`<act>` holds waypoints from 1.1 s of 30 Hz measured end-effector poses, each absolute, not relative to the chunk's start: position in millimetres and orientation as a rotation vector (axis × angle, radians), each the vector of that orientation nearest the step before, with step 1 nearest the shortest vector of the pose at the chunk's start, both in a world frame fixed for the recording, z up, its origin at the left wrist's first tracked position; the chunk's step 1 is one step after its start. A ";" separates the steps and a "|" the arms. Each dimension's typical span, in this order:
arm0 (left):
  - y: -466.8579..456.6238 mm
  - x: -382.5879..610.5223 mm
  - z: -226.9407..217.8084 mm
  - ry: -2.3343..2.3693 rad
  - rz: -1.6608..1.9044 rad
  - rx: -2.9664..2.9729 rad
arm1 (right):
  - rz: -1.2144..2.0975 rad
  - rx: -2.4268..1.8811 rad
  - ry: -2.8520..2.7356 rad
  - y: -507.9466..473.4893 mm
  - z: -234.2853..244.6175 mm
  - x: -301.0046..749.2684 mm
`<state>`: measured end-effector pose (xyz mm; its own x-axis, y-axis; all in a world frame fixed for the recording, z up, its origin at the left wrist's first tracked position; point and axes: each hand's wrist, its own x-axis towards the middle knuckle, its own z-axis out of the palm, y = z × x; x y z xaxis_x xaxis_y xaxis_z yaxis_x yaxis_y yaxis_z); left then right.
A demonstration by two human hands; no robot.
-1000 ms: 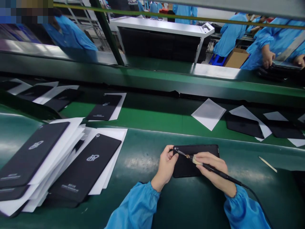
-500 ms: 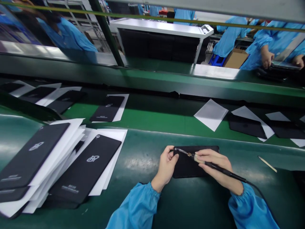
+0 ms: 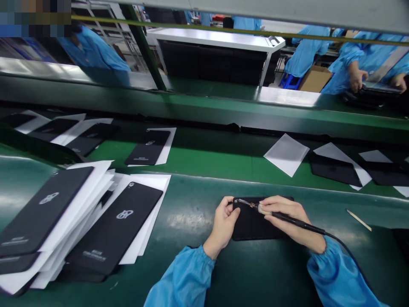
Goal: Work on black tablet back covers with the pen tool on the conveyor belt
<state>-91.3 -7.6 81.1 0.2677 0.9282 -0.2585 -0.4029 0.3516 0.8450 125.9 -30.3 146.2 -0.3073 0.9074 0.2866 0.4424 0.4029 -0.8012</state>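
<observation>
A black tablet back cover [image 3: 252,228] lies flat on the green worktable in front of me. My left hand [image 3: 225,221] pinches its upper left corner, thumb on top and fingers curled at the edge. In my right hand [image 3: 292,215] is a soldering iron [image 3: 281,216], held like a pen. Its metal tip reaches the same corner, close to my left thumb; whether it touches the cover I cannot tell. The iron's cable trails off to the lower right.
Left of me stands a stack of black covers [image 3: 118,226] interleaved with white sheets [image 3: 145,232]. Beyond the table edge, a green conveyor belt [image 3: 207,155] carries more covers and sheets. A thin pale stick [image 3: 358,219] lies to the right. Co-workers in blue are across the line.
Covers and sheets on the belt have shifted slightly to the right. The rear of the soldering iron has swung slightly, with my right hand a little higher. My left hand stays at the corner.
</observation>
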 end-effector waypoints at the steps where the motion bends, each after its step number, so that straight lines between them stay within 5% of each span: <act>1: -7.6 -91.2 80.8 0.867 1.019 0.739 | 0.789 -1.151 -1.913 -30.3 146.7 125.4; 21: -7.5 -90.7 82.1 0.877 1.029 0.742 | 0.693 -1.138 -1.845 -39.2 140.1 113.6; 33: -8.4 -89.6 78.7 0.878 1.042 0.740 | 0.303 -1.165 -1.740 -62.7 128.0 95.4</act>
